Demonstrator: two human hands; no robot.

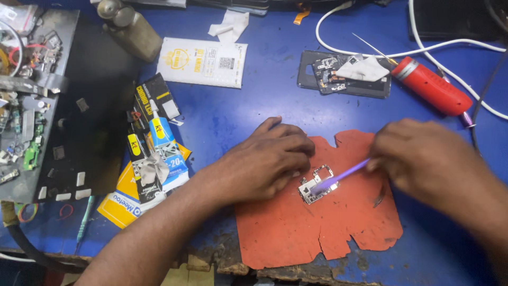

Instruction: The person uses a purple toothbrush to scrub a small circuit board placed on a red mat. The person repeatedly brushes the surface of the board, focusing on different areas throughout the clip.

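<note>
two hands worked over the blue table [254, 106], which carried an orange mat [296, 233] laid out, i judged, to shield the surface. on it sat the small circuit board [316, 186], near the mat's middle. my left hand [270, 159] rested fingers curled at the board's edge, the grip pressing it down to steady it. my right hand [423, 153] had its grip pinching a thin purple tool [341, 175], tip touching the board.

Worn blue workbench [254, 111], chipped front edge, evenly lit, dark metal tray [69, 32] at left
</note>
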